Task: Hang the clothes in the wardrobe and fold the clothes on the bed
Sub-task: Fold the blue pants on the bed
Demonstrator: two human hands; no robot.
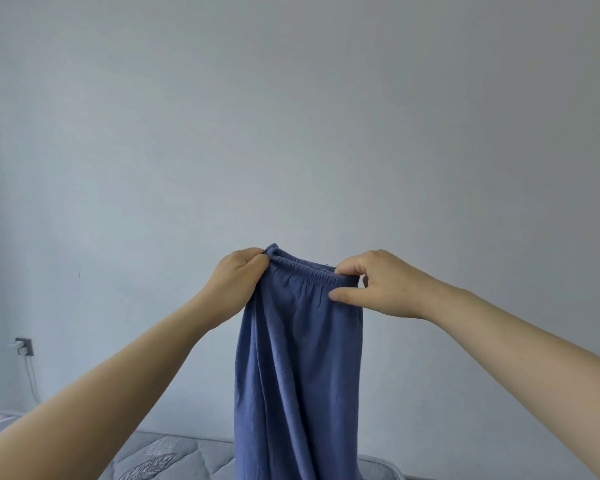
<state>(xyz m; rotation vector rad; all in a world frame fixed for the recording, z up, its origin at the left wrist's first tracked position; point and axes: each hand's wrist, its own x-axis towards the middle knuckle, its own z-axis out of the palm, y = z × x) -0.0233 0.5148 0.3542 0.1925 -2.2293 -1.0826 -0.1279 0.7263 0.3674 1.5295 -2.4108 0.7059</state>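
Observation:
A pair of blue trousers (297, 368) with an elastic waistband hangs in the air in front of me, its legs dropping out of view at the bottom. My left hand (238, 282) grips the left end of the waistband. My right hand (378, 284) pinches the right end between thumb and fingers. Both arms are stretched forward and up. The lower part of the trousers is hidden below the frame edge.
A plain grey-blue wall fills most of the view. The grey quilted bed (174, 459) shows along the bottom. A wall socket with a white plug and cable (23, 346) sits low on the left.

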